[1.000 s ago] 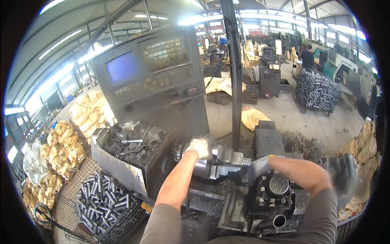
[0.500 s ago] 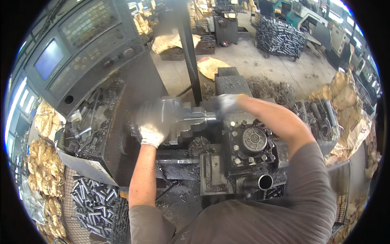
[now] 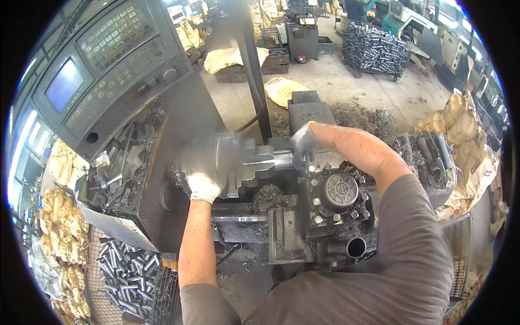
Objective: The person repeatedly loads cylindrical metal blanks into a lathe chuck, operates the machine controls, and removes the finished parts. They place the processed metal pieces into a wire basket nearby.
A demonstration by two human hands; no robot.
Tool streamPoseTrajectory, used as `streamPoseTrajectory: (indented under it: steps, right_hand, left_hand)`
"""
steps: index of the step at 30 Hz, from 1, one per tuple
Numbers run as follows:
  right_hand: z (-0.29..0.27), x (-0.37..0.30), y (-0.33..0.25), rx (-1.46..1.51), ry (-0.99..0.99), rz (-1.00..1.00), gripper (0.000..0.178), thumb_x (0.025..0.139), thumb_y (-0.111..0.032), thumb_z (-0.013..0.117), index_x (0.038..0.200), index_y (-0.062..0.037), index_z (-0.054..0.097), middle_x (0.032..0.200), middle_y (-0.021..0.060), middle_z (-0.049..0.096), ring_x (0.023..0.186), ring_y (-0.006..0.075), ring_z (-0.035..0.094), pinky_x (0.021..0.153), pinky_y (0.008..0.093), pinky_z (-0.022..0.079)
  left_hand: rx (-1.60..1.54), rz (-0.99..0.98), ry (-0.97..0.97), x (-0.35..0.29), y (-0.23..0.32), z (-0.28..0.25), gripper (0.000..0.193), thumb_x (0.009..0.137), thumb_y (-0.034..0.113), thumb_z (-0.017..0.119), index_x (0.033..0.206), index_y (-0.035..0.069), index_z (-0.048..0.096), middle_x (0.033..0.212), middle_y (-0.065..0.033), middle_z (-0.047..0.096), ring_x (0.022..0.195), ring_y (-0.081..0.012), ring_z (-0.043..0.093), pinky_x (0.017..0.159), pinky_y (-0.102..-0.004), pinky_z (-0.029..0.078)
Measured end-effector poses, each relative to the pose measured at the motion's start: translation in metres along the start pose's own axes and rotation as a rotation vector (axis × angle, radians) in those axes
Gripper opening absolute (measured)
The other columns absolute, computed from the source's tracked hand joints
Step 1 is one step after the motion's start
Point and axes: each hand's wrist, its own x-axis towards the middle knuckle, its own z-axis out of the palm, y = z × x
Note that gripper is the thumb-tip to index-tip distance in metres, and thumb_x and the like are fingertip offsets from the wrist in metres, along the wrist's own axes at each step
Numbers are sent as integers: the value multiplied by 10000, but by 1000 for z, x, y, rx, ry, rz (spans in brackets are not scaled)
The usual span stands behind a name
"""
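Observation:
A lathe chuck (image 3: pixel 216 154) with stepped jaws (image 3: pixel 257 154) holds a shiny round steel workpiece (image 3: pixel 283 160) that sticks out to the right. My right hand (image 3: pixel 304 142), in a grey-dirtied glove, is closed around the workpiece's free end, with the arm reaching over the tool turret (image 3: pixel 340 188). Against the chuck's near left side rests my left hand (image 3: pixel 205 187) in a white glove. A blurry smudge and the chuck obscure its fingers.
A control panel (image 3: pixel 103 70) with a lit screen stands at left. Below it, cut metal tubes (image 3: pixel 127 276) fill a wire basket. Metal shavings (image 3: pixel 268 195) lie under the chuck. Behind, a wheeled bin (image 3: pixel 375 49) holds more parts; brown paper sacks (image 3: pixel 460 146) lie at right.
My right hand was blurred by motion and is now sharper at the workpiece's end. The left hand stays at the chuck. The whole view has shifted slightly.

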Motion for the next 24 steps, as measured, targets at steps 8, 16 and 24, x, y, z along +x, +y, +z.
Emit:
streamPoseTrajectory:
  steps: [8, 16, 24]
  right_hand:
    - [35, -63, -7, -490, 384, -63, 412, 727, -402, 837, 831, -9, 773, 775, 162, 756, 674, 298, 713, 657, 442, 570]
    - [103, -192, 28, 245, 1544, -117, 755, 734, -310, 911, 1369, -40, 604, 1099, 212, 770, 969, 349, 787, 878, 462, 626]
    - [239, -236, -135, 456, 1176, -311, 857, 735, -333, 954, 1431, 0, 583, 1085, 177, 781, 1002, 239, 770, 913, 392, 616]
  left_hand:
    - [-3, 73, 64, -4, 4, -11, 665, 815, 248, 736, 1432, 34, 608, 1425, -245, 633, 1354, -450, 565, 1190, -583, 381]
    - [35, 65, 81, -8, 5, -8, 657, 785, 244, 746, 1408, 72, 631, 1369, -202, 662, 1307, -435, 588, 1186, -591, 381]
    - [-1211, -176, -188, -55, 86, -78, 649, 893, 307, 792, 1444, 54, 561, 1304, -110, 685, 1166, -224, 670, 1007, -376, 533]
